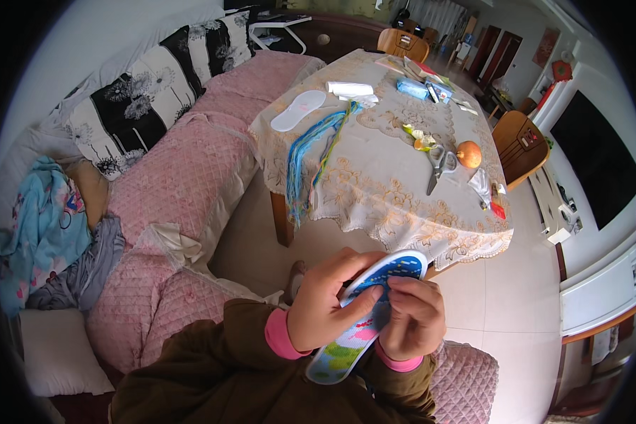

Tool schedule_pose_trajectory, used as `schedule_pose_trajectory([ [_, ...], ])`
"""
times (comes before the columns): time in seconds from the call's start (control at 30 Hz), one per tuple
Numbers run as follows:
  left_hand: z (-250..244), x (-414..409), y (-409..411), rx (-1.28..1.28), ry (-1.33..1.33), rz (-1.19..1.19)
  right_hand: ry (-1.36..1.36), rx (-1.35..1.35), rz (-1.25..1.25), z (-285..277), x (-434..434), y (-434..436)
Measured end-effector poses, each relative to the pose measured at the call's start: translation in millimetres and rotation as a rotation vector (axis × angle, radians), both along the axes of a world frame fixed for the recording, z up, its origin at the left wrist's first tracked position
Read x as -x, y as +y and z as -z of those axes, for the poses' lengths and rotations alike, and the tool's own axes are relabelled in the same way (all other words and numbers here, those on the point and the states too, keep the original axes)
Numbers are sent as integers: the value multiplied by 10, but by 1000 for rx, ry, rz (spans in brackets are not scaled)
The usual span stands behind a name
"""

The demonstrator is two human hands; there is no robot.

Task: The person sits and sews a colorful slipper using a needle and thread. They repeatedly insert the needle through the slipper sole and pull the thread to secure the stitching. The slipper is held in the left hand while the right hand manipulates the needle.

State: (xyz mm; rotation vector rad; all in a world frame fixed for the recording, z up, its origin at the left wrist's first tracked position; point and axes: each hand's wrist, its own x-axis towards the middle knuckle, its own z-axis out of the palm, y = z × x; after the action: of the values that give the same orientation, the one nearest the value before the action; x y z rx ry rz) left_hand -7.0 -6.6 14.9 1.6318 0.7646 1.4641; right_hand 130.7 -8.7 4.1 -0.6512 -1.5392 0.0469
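Note:
An embroidered shoe insole (344, 347) is held tilted in front of my chest. It has a white rim, blue stitching with pale dashes at the upper end, and green, pink and red patches lower down. My left hand (331, 299) grips its left side, with the thumb across the stitched face. My right hand (413, 315) is at the right edge, thumb and fingertips pinched close together against the blue part. Any needle or thread between those fingertips is too small to make out. The hands cover the insole's middle.
On the cloth-covered table (381, 159) lie a plain white insole (298, 110), blue and green thread skeins (315, 143), scissors (439, 167), a round orange-skinned fruit (469, 153) and a blue tissue pack (412, 88). A pink quilted sofa (164, 185) runs along the left.

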Motion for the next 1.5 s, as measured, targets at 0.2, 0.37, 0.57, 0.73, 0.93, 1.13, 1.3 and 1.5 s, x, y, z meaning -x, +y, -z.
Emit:
schedule_pose_trajectory([
  [0.2, 210, 58, 242, 108, -45, -105, 300, 49, -110, 15, -193, -90],
  [0.37, 149, -17, 121, 49, 60, -48, -203, 162, 239, -102, -44, 67],
  [0.57, 156, -2, 104, 32, 105, -107, -251, -94, 177, -55, -38, 167],
  [0.73, 145, -7, 95, 44, 83, -95, -25, 83, 29, 26, -41, 132],
  [0.93, 146, -20, 79, 44, 104, -116, -140, 135, 147, 50, -64, 141],
  [1.13, 135, -29, 83, -23, 199, -194, -310, -153, 205, -27, -79, 187],
  [1.3, 426, -2, 315, 111, -5, -208, 351, -27, -152, -59, -39, -94],
  [1.5, 708, 302, 651, 16, 259, -575, 1180, 439, -865, -34, -844, -212],
])
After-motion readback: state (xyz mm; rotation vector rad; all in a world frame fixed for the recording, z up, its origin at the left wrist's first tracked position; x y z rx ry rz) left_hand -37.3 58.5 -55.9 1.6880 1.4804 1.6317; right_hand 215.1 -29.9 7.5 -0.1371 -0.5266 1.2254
